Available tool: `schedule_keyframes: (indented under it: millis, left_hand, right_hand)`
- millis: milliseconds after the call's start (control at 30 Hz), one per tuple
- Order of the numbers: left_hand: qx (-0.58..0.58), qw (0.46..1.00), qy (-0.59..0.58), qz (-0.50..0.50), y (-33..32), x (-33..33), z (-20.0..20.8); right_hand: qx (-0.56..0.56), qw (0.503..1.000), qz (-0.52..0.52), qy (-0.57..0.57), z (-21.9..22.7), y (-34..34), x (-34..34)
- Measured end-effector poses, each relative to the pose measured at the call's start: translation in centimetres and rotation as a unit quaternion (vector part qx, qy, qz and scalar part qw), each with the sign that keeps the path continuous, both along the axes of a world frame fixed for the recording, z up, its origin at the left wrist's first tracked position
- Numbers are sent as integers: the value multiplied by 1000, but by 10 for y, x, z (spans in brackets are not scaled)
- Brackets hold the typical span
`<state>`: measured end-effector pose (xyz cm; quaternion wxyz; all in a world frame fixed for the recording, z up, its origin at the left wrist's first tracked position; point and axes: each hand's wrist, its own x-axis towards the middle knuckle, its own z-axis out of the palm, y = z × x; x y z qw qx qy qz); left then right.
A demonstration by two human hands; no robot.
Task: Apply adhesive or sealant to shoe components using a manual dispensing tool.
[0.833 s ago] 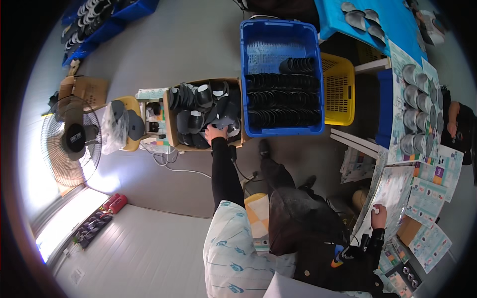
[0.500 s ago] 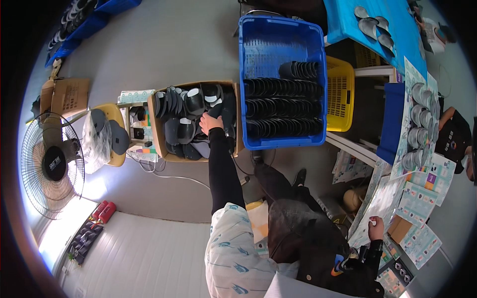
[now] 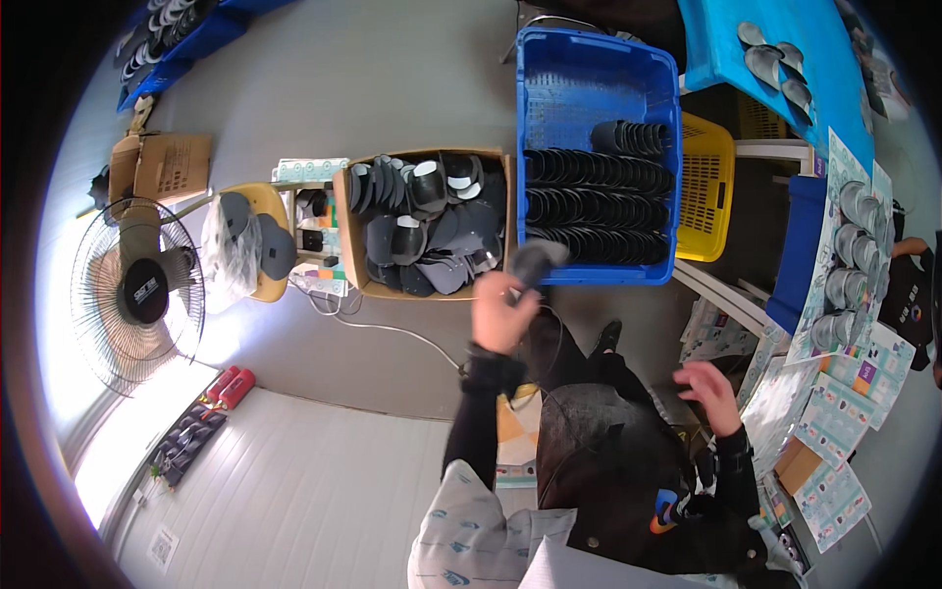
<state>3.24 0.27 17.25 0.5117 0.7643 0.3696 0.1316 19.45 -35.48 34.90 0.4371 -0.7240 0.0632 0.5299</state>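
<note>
My left hand [image 3: 503,312] is closed on a dark curved cap brim [image 3: 536,259], smeared by motion. It is in front of the gap between the cardboard box and the blue crate, above my lap. Loose grey and black brims fill the cardboard box [image 3: 349,228]. In the blue crate [image 3: 559,86], black curved brims stand on edge in tight rows. Off to the right, my right hand [image 3: 708,395] hovers beside the bench with its fingers apart and nothing visible in them.
Sheet-covered bench [image 3: 760,417] at the right holds stacked grey brims [image 3: 852,240]. A yellow crate [image 3: 705,187] sits behind the blue one. At left are a fan [image 3: 137,294] and a yellow stool [image 3: 270,199] with brims and plastic. Another person [image 3: 913,294] sits across the bench.
My left hand has come out of the cardboard box, moving right and nearer to me, with a brim in it. My right hand has lifted off the bench side leftward and its fingers have spread.
</note>
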Motion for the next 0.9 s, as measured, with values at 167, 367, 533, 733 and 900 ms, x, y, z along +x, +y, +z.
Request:
schedule_keyframes:
  millis: [167,367,533,733,900]
  left_hand:
    - [84,973,-106,-187,-88,27,99]
    - [64,976,-73,-194,-59,24,127]
    - [147,969,72,185,108,-47,-83]
    - [99,826,492,256,215,-132,-224]
    - [92,745,635,184,232,-91,-259]
  right_hand:
    - [164,935,-237,205,-13,120,-3]
    - [0,992,-116,-47,-65,134,1]
    - [-20,981,-19,-194,-63,117,11]
    - [-103,990,-70,-61,-78,103,-6]
    - [-118,976,-168,-74,-78,97,5]
